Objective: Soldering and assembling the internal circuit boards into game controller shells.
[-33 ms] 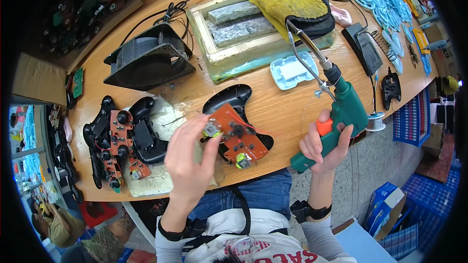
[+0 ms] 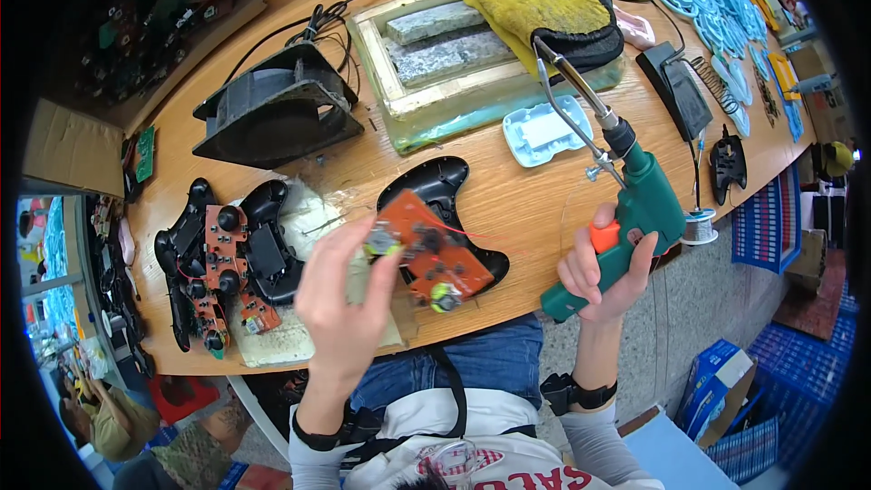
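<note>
My left hand (image 2: 340, 295) pinches an orange-brown circuit board (image 2: 445, 259) by a small metal-cased part at its left edge. The board carries black and yellow-green parts, and a thin red wire runs off it. Beneath it lies a black game controller shell (image 2: 425, 180) on the table. My right hand (image 2: 603, 268) is wrapped round the handle of a green soldering gun (image 2: 649, 195) with an orange trigger. Its metal barrel and thin curved tube point up and left, in front of a yellow cloth (image 2: 544, 0), away from the board.
To the left lie black controller shells (image 2: 268, 254) with boards and wires. A black fan (image 2: 277, 113) and a framed tray (image 2: 386, 86) of grey blocks stand behind. A light-blue case (image 2: 544, 134), black stand (image 2: 676, 91) and solder spool (image 2: 699, 229) are nearby. A cardboard box (image 2: 73, 150) holds boards.
The board in my left hand has tilted and shifted slightly, its picture now a little blurred. My left hand moved a touch to the left. The right hand and soldering gun stay put.
</note>
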Tool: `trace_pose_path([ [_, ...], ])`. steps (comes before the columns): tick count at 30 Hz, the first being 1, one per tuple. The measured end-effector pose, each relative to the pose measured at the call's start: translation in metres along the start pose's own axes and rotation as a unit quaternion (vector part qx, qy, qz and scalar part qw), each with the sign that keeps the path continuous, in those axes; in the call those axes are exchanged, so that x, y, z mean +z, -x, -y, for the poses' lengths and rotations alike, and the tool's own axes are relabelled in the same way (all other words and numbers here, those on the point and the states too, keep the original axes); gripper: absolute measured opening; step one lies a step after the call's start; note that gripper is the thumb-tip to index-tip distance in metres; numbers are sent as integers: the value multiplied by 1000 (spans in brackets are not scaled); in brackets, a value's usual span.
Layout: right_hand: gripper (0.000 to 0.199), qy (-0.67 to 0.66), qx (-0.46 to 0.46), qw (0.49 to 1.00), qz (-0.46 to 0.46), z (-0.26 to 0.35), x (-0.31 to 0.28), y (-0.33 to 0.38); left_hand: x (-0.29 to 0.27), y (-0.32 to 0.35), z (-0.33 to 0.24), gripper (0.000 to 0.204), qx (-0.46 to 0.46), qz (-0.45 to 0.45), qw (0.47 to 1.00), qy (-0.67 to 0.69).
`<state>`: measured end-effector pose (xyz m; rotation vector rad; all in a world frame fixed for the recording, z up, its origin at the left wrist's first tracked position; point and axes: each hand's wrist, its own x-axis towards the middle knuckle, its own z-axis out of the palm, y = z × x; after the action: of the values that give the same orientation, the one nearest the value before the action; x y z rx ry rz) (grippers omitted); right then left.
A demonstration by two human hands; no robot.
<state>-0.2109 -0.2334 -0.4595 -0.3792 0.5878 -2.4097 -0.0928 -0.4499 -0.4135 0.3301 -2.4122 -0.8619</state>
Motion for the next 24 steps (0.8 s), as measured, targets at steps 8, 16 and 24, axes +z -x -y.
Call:
trace_pose_path([
  [8, 51, 12, 3, 1000, -25, 0, 5, -1, -50, -8, 28, 24, -54, 42, 993, -100],
  [16, 56, 17, 5, 1000, -19, -1, 3, -3, -43, 4, 25, 27, -73, 52, 975, -205],
  [24, 56, 43, 7, 999, -13, -1, 3, -2, -27, -23, 14, 30, 22, 122, 986, -108],
])
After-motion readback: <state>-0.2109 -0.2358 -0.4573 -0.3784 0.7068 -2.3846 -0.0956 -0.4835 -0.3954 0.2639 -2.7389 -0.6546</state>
